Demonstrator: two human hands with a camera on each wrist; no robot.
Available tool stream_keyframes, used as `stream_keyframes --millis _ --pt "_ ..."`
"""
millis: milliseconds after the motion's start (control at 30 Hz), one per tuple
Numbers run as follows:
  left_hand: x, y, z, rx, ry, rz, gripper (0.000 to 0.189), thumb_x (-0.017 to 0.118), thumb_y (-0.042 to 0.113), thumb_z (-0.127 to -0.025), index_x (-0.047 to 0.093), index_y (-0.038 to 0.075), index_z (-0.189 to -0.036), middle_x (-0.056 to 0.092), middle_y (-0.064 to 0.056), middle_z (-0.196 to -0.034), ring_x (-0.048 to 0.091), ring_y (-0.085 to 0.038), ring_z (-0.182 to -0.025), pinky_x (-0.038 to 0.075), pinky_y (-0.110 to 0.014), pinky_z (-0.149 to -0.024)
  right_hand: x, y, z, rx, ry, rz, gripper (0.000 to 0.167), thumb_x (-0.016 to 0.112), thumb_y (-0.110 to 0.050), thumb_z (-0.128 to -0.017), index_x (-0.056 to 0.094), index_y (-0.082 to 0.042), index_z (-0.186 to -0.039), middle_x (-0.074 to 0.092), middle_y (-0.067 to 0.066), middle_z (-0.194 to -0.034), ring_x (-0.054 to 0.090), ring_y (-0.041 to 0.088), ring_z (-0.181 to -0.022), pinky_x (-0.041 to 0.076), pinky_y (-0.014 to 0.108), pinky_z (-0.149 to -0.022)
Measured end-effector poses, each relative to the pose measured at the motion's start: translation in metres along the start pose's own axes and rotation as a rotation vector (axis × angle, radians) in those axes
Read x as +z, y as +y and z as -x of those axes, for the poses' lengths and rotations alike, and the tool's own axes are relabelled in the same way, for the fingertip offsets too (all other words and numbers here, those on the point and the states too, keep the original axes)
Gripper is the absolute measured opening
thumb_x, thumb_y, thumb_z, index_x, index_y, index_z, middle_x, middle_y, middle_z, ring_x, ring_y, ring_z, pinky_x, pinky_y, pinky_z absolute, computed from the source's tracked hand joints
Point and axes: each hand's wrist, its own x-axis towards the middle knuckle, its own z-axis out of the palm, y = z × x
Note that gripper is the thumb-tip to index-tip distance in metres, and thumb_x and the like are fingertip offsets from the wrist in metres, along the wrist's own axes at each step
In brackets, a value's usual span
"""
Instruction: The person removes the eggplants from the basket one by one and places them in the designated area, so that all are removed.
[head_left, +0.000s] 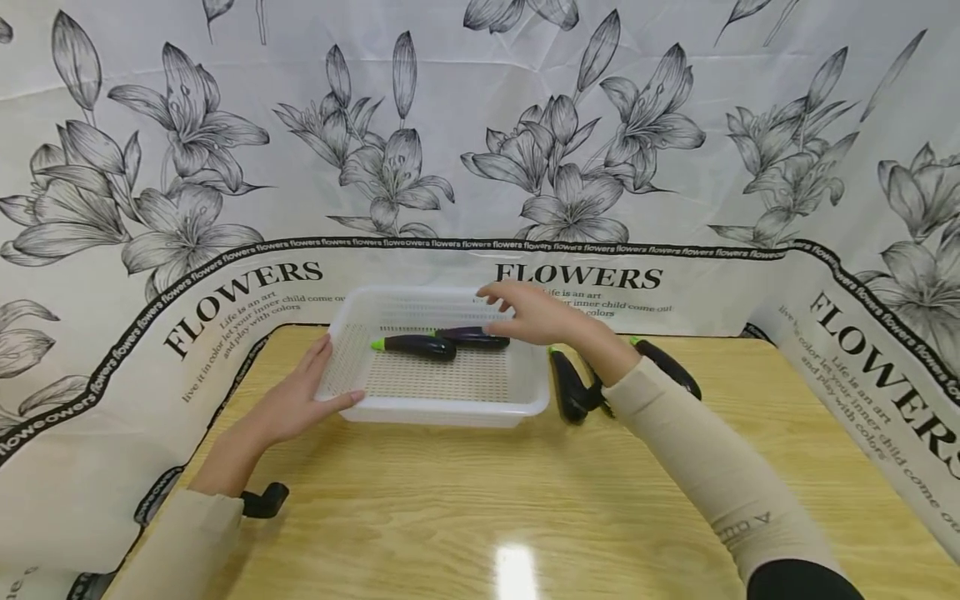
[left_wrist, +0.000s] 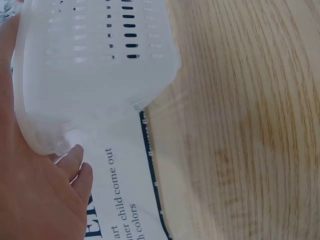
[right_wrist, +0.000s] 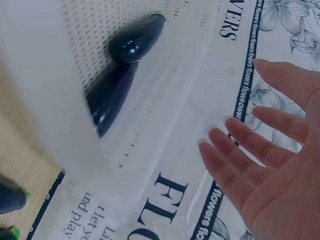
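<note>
A white plastic basket (head_left: 442,408) with slotted walls stands on the table, two dark eggplants (head_left: 416,347) with green stem ends lying inside it. My left hand (head_left: 296,400) holds the basket's left front corner, thumb over the rim; in the left wrist view its fingertips (left_wrist: 75,156) show at the rim's underside. Above the basket's right back part is my right hand (head_left: 532,312), fingers spread and nothing in them. The right wrist view shows this hand (right_wrist: 270,160) apart from the eggplants (right_wrist: 137,40) in the basket.
To the basket's right, several more eggplants (head_left: 568,387) lie on the wooden table (head_left: 405,500), partly hidden by my right forearm. A flower-printed cloth (head_left: 420,200) rises behind and beside the table.
</note>
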Motion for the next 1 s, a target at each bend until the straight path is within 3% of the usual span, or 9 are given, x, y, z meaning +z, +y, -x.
stream_keyframes --millis 200,467,667,833,1000 --pt "0.0 -0.001 0.0 0.014 0.012 0.009 0.109 0.059 0.067 -0.094 0.002 0.005 -0.165 -0.003 -0.013 -0.172 0.02 -0.052 -0.15 0.028 -0.074 -0.111 0.011 0.001 -0.048 -0.053 -0.073 0.014 0.058 0.066 -0.02 -0.1 0.046 0.001 -0.15 0.054 0.024 -0.142 0.057 0.042 -0.126 0.049 0.049 -0.105" --pt "0.002 -0.001 -0.003 0.02 0.006 0.01 0.11 0.06 0.067 -0.094 0.002 0.005 -0.165 -0.002 -0.014 -0.172 0.021 -0.052 -0.15 0.029 -0.073 -0.111 0.051 0.009 -0.094 -0.003 -0.217 0.046 0.063 0.067 -0.021 -0.1 0.04 0.001 -0.154 0.046 0.024 -0.151 0.047 0.039 -0.138 0.041 0.046 -0.114" --pt "0.003 0.0 -0.003 0.007 0.0 0.016 0.111 0.06 0.068 -0.093 0.002 0.005 -0.165 -0.003 -0.013 -0.172 0.022 -0.052 -0.149 0.029 -0.072 -0.112 0.076 0.013 -0.111 0.037 -0.278 0.096 0.065 0.069 -0.021 -0.099 0.04 0.001 -0.153 0.047 0.021 -0.152 0.046 0.034 -0.139 0.04 0.045 -0.115" --pt "0.001 0.0 -0.001 -0.003 0.008 0.009 0.111 0.06 0.068 -0.093 0.003 0.005 -0.165 -0.003 -0.013 -0.172 0.022 -0.052 -0.15 0.029 -0.072 -0.112 0.088 0.008 -0.118 0.067 -0.298 0.121 0.064 0.07 -0.022 -0.098 0.043 0.002 -0.151 0.052 0.019 -0.148 0.051 0.031 -0.135 0.041 0.044 -0.114" --pt "-0.001 -0.002 0.002 -0.014 0.009 0.003 0.111 0.059 0.068 -0.093 0.003 0.004 -0.165 -0.002 -0.014 -0.172 0.023 -0.052 -0.149 0.029 -0.07 -0.113 0.098 0.001 -0.123 0.091 -0.314 0.155 0.062 0.067 -0.025 -0.1 0.044 0.0 -0.152 0.049 0.017 -0.153 0.047 0.03 -0.14 0.038 0.042 -0.117"
